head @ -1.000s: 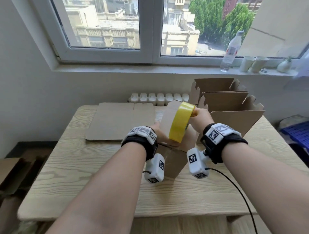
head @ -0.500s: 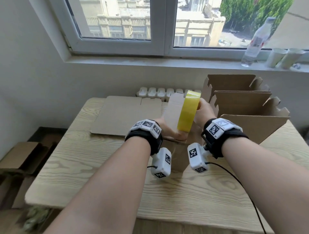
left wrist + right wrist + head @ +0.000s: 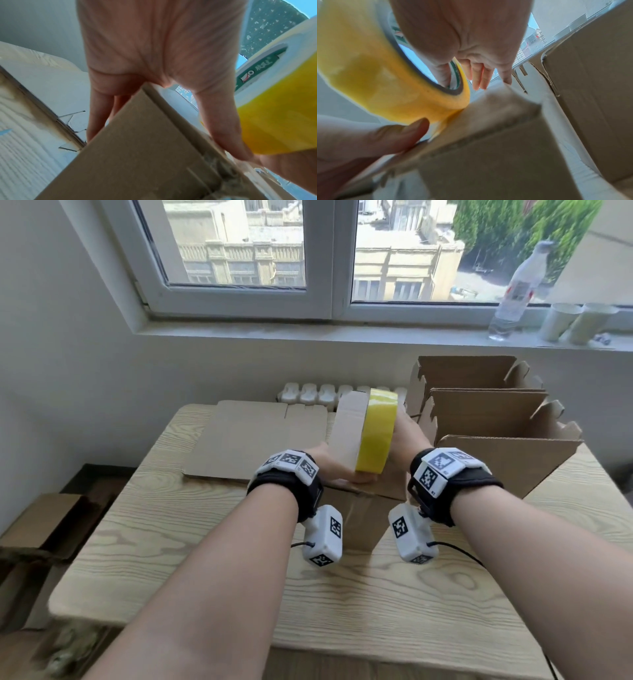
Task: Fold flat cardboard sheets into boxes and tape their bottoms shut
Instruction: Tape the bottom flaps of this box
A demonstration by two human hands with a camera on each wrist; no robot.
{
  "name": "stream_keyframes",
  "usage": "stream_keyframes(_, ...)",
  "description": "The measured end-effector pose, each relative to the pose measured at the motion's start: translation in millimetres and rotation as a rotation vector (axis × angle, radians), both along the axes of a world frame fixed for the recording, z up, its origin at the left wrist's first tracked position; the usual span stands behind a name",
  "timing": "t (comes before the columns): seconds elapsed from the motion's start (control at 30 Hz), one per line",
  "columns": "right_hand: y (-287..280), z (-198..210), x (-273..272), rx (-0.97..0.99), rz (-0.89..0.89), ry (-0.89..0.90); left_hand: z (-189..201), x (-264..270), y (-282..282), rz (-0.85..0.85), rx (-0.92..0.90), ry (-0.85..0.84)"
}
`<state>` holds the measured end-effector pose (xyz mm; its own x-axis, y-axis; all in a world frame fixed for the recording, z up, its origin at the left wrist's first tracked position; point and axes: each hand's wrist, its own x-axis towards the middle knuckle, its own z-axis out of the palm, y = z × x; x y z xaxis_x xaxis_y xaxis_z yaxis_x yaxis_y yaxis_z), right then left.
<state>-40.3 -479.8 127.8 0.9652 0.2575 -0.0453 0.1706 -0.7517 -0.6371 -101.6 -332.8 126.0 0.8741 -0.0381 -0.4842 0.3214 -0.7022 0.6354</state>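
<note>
A brown cardboard box [image 3: 359, 518] stands mid-table with one flap [image 3: 347, 433] raised. My left hand [image 3: 330, 465] grips its near top edge, fingers down the left side [image 3: 96, 115] and thumb [image 3: 228, 135] laid along the top. That thumb [image 3: 399, 135] presses the tape's end onto the cardboard. My right hand [image 3: 406, 436] holds the yellow tape roll [image 3: 376, 433] upright over the box, thumb [image 3: 443, 75] inside the core. The roll [image 3: 278, 121] almost touches my left thumb. The box's far side is hidden.
Flat cardboard sheets [image 3: 253, 440] lie at the back left of the wooden table [image 3: 171, 542]. Three open folded boxes [image 3: 479, 419] stand at the back right, close to my right wrist. A bottle [image 3: 517, 289] and cups [image 3: 561, 321] stand on the sill. Cardboard [image 3: 44, 525] lies on the floor at left.
The tape roll has tipped more upright and moved slightly away from me along the box top. My left hand has stayed on the box edge. The head view has dipped and shifted.
</note>
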Motion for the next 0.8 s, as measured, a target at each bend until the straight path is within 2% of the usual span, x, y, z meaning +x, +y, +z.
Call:
stream_keyframes(0.17, -7, 5, -14, -0.012, -0.044, 0.001, 6, -10, 4, 0.015, 0.011, 0.011)
stream_keyframes(0.5, -19, 8, -66, -0.069, -0.249, -0.021, 15, -35, 8, 0.064, -0.067, 0.020)
stream_keyframes(0.7, -21, 15, -108, -0.090, -0.396, -0.037, 20, -58, 25, 0.059, 0.046, -0.096)
stream_keyframes(0.8, -16, 15, -134, -0.129, -0.448, 0.006, 8, -76, 42, 0.048, 0.108, -0.121)
